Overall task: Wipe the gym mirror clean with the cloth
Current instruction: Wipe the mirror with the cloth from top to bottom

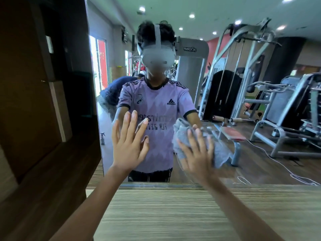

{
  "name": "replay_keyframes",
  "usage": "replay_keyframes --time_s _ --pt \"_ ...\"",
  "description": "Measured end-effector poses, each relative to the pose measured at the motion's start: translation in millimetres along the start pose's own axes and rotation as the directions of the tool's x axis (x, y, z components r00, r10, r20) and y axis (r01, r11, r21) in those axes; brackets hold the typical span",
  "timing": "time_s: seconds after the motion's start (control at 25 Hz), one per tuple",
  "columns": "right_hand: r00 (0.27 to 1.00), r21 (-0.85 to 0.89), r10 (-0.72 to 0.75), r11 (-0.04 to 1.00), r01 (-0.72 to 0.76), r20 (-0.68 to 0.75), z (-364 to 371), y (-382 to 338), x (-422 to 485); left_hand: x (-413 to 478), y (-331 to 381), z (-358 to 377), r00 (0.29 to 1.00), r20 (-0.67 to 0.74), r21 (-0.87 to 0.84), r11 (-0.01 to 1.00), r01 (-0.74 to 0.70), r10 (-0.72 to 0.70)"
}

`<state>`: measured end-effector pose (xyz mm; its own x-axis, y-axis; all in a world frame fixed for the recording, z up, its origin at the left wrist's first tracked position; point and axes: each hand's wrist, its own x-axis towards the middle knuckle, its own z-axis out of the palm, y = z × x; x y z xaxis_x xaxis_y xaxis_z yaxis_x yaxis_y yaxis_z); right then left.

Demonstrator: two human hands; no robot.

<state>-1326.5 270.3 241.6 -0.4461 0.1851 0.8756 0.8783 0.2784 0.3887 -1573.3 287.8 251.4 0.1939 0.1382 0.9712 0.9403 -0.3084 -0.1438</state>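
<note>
Mirror: large wall-mounted gym mirror (225, 23), far side of the striped wooden ledge (173, 214).
Cloth: crumpled grey cloth (219, 153), against the glass, low, right of centre.
Right hand (196, 153): fingers spread, pressing the cloth flat for wider contact.
Left hand (128, 146): fingers straight, slightly apart, on the glass to the left, probably bracing me.

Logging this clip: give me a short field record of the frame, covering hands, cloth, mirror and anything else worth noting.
setting: gym mirror above a wood-grain ledge
left hand: flat on the glass, fingers spread, holds nothing
right hand: fingers spread, presses the cloth against the glass
cloth: grey, bunched, on the lower middle of the mirror
reflection: weight machines at right, spray bottle on the floor at the left edge
task state: cloth on the glass; how clean the mirror is cannot be told
</note>
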Motion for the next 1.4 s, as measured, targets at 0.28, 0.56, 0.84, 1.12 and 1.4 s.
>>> replay_keyframes --time_s 0.28,0.56,0.84,1.12,1.4 --pt "0.858 0.047 -0.492 0.87 0.491 0.147 3 37 -43 -14 -17 -9 0.993 0.067 0.021 0.995 -0.1 0.098" --pt "0.886 0.125 -0.426 0.904 0.409 0.183 18 -25 -44 -14 -2 -6 0.997 0.071 0.024 0.999 -0.029 0.027" --pt "0.982 0.041 0.113 0.993 -0.108 -0.149 -11 13 79 -3 -2 -6 0.998 0.068 0.048 0.999 -0.014 0.011" --pt "0.93 0.002 -0.356 0.934 0.358 -0.092 -4 56 62 43 -21 -16 0.999 0.036 0.032 0.999 -0.002 0.001" --pt "0.977 -0.03 -0.174 0.985 0.172 -0.125 6 -6 83 51 -8 -5 0.999 -0.04 0.011 1.0 0.026 -0.025"
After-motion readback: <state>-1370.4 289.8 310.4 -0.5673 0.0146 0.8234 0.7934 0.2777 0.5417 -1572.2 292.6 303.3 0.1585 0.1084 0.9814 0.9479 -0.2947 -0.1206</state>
